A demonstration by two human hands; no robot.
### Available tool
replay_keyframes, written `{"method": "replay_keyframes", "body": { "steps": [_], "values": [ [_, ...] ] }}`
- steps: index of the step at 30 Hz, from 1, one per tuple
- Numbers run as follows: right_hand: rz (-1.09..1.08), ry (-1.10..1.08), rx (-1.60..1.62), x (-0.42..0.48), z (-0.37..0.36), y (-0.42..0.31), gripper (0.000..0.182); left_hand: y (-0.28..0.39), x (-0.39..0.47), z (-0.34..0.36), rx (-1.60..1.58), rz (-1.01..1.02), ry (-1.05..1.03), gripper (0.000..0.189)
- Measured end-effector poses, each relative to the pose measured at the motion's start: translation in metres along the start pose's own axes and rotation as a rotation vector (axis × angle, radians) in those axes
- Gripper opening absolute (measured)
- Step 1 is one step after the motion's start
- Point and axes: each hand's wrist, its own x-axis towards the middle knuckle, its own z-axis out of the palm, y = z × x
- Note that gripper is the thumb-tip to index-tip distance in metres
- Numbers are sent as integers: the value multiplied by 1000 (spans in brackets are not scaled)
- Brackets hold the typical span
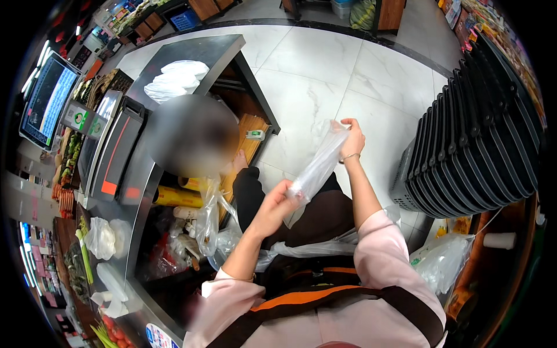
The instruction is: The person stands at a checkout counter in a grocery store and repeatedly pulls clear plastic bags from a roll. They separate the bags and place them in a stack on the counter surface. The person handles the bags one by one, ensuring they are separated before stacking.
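A clear plastic bag (pixel 320 158), gathered into a long narrow bundle, is stretched between my two hands above my lap. My left hand (pixel 276 206) pinches its lower end between thumb and fingers. At the upper end, my right hand (pixel 353 141) grips the bag's edge, with a thin bracelet on the wrist. More clear plastic (pixel 311 249) lies across my lap. A dark apron with an orange band (pixel 309 297) covers my front. To the left, a dark sleeve or trouser leg (pixel 249 191) lies beside a wooden shelf (pixel 243 124); a blurred patch hides what is next to it.
On the left, a metal counter (pixel 189 50) carries white bag bundles (pixel 176 80), a scale (pixel 115 152) and a screen (pixel 48 102). Yellow rolls (pixel 178 196) lie beneath it. Stacked black shopping baskets (pixel 470 143) stand at right, near a plastic bag (pixel 444 261).
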Motion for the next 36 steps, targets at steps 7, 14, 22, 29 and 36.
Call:
{"method": "replay_keyframes", "body": {
  "steps": [7, 14, 22, 29, 36],
  "values": [
    [300, -826, 578, -6, -43, -33, 22, -21, 36, -124, 816, 157, 703, 23],
    [-103, -1141, 422, 0, -88, -43, 18, 57, 15, -165, 319, 23, 130, 13],
    [152, -1147, 647, -3, -26, -80, 21, 152, -10, -196, 213, 234, 438, 23],
    [270, -1022, 1167, -17, 119, -192, 31, 151, -36, -200, 136, 519, 938, 29],
    [435, -918, 1171, -5, 239, -275, 22, 72, -73, -181, 159, 304, 803, 20]
  ]
}}
